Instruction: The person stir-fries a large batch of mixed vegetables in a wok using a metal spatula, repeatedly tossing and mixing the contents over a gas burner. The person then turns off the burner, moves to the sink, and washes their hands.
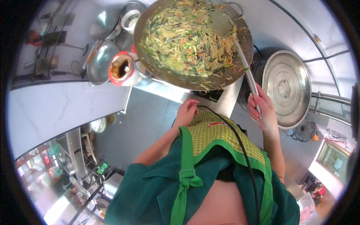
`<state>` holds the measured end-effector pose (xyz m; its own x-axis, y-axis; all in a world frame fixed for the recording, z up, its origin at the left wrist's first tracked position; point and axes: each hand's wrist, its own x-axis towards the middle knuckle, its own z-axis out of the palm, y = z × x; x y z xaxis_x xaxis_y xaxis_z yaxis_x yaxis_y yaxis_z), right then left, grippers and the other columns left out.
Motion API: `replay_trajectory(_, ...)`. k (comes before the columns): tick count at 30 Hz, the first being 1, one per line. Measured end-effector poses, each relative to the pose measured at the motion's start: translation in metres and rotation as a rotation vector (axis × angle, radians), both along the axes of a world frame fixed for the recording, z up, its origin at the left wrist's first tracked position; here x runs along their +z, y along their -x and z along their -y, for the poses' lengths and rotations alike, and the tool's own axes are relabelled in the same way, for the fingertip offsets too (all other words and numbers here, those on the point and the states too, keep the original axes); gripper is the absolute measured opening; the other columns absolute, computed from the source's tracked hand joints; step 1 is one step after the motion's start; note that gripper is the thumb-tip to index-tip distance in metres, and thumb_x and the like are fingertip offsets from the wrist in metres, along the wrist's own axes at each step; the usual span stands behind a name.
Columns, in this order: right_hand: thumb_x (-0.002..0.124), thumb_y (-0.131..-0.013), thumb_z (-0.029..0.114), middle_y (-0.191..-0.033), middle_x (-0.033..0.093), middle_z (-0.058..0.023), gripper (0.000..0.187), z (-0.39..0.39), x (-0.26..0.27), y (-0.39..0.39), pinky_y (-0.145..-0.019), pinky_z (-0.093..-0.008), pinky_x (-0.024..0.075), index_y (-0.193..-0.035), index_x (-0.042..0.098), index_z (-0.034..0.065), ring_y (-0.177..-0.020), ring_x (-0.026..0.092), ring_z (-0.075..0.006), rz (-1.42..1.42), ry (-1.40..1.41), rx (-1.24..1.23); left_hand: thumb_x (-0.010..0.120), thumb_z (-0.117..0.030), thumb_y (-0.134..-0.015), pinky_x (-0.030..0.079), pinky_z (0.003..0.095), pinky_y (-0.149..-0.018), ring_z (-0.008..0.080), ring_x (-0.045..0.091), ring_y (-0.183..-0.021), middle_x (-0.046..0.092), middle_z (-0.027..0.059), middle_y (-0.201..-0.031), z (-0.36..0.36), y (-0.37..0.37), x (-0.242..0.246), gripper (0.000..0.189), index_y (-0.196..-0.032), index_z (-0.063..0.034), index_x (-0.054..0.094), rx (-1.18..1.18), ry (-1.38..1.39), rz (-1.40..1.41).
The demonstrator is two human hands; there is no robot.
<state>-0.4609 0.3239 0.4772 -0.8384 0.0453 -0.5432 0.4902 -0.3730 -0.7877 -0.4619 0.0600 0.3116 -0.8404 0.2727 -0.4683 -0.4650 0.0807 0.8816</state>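
My right hand (262,106) grips the metal handle of a wok spatula (222,24). The spatula's broad blade lies on the food at the right side of a large wok (208,83), and green scraps cling to the handle. Shredded vegetables (188,42), pale strands with orange, green and dark shreds, fill most of the wok. My left hand (188,112) is loosely curled in front of the checked apron (205,123), below the wok's near rim. I see nothing in it. A black cable (239,135) runs down over the apron.
Left of the wok stands a red-rimmed pot (121,69) of dark liquid, beside a metal bowl (102,60) and a perforated strainer (102,25). A large round metal lid (285,87) leans close to my right hand. A pale marbled panel (67,109) extends leftward. Metal rails (332,98) lie right.
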Motion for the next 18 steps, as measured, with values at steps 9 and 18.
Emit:
replay_trajectory(9, 0.045, -0.096, 0.012, -0.068, 0.042, 0.0022, 0.048, 0.005, 0.022, -0.017, -0.038, -0.0183, 0.0277, -0.141, 0.032, 0.0038, -0.045, 0.035, -0.0042, 0.098, -0.038, 0.278, 0.046, -0.009, -0.094, 0.040, 0.0227, -0.056, 0.0098, 0.056, -0.064, 0.057, 0.0022, -0.070, -0.007, -0.004, -0.008, 0.016, -0.105, -0.0034, 0.056, -0.009, -0.023, -0.044)
replay_trajectory(18, 0.047, -0.092, 0.011, -0.066, 0.043, -0.0004, 0.047, -0.036, 0.074, -0.024, -0.033, -0.0192, 0.0264, -0.137, 0.038, 0.0005, -0.041, 0.037, -0.0062, 0.230, 0.075, 0.182, 0.046, -0.006, -0.091, 0.047, 0.0269, -0.062, 0.0131, 0.057, -0.065, 0.057, 0.0052, -0.071, -0.006, -0.010, -0.007, 0.017, -0.104, -0.0012, 0.056, 0.032, 0.075, -0.042)
